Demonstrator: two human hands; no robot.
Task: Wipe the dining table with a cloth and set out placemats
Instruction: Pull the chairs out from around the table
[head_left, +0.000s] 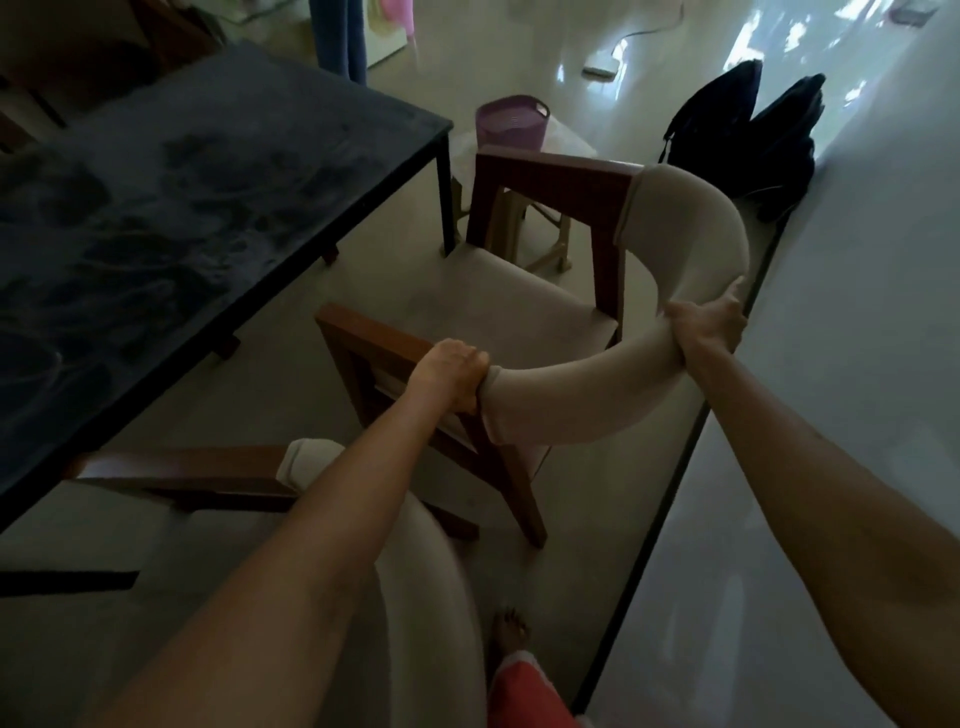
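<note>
1. Both hands are on the chair (524, 291), which stands just beside the corner of the dining table (218, 171). The left hand (451, 370) grips where the wooden armrest meets the padded back, fingers curled over it. The right hand (710, 323) wraps round the curved backrest further along, thumb up on top.
2. Handling guess: solid wood frame, so fairly heavy and stiff. The beige padding is soft and squashes under the grip, so the wood is the better hold.
3. The surface is dark, glossy, rectangular, with dusty smudges all over. Clearly not wiped yet. No cloth or placemats in sight.
4. A second matching chair (171, 467) sits tucked in nearer me. Purple basket (511, 122) and a black backpack (743, 135) on the pale shiny floor behind.
</note>
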